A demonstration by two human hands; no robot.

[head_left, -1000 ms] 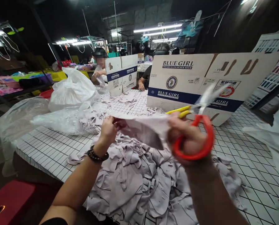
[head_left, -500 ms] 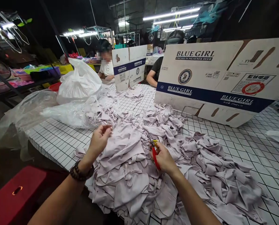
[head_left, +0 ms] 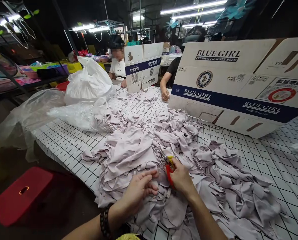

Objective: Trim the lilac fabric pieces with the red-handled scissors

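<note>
A heap of pale pinkish-grey fabric pieces (head_left: 131,148) covers the near part of the table. Over its front part is my left hand (head_left: 140,188), a beaded bracelet on the wrist. Its fingers are loosely bent and apart, and I see nothing held in them. Just to the right, my right hand (head_left: 182,176) grips scissors (head_left: 169,170) with red and yellow handles. The blades point away from me, low over the fabric, and whether they touch it I cannot tell. More crumpled fabric (head_left: 234,180) lies to the right of this hand.
White plastic bags (head_left: 86,83) lie at the table's left edge. Printed cartons (head_left: 214,76) stand upright on the grid-patterned table (head_left: 69,143). Behind them sit two people, one with a hand (head_left: 165,95) beside the large carton. A red stool (head_left: 21,196) is at lower left.
My left hand has moved right and toward me, close beside the right hand. The right hand keeps the scissors, slightly lower in view. A co-worker's hand has come into sight by the large carton.
</note>
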